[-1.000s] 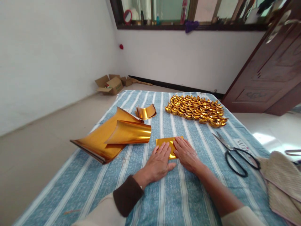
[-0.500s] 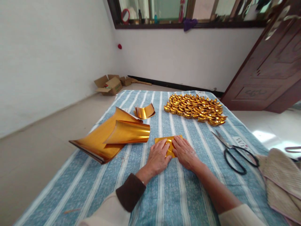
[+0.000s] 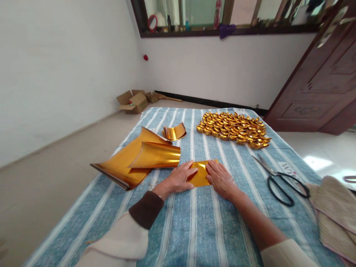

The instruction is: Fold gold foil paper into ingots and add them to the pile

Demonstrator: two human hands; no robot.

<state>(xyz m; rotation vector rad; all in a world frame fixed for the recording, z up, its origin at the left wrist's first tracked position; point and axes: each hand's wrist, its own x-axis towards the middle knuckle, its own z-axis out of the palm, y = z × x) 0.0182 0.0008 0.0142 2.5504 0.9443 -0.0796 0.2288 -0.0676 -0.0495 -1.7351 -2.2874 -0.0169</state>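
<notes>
A small folded sheet of gold foil paper (image 3: 200, 174) lies flat on the blue striped cloth (image 3: 194, 230). My left hand (image 3: 178, 178) grips its left edge, thumb on top of the fold. My right hand (image 3: 221, 178) presses flat on its right side, fingers together. To the left lies a stack of large gold foil sheets (image 3: 130, 163), the top sheet curled up. A small curled gold strip (image 3: 174, 132) sits behind the stack.
Several folded gold paper ingots (image 3: 233, 129) are laid in rows at the far right of the cloth. Black scissors (image 3: 280, 178) lie to my right, beside a beige knitted cloth (image 3: 333, 211). Open cardboard boxes (image 3: 135, 101) stand on the floor; a dark wooden door (image 3: 319, 85) stands right.
My left hand has slid from lying flat on the sheet to gripping its left edge with the thumb over it. My right hand stays pressed on the right side.
</notes>
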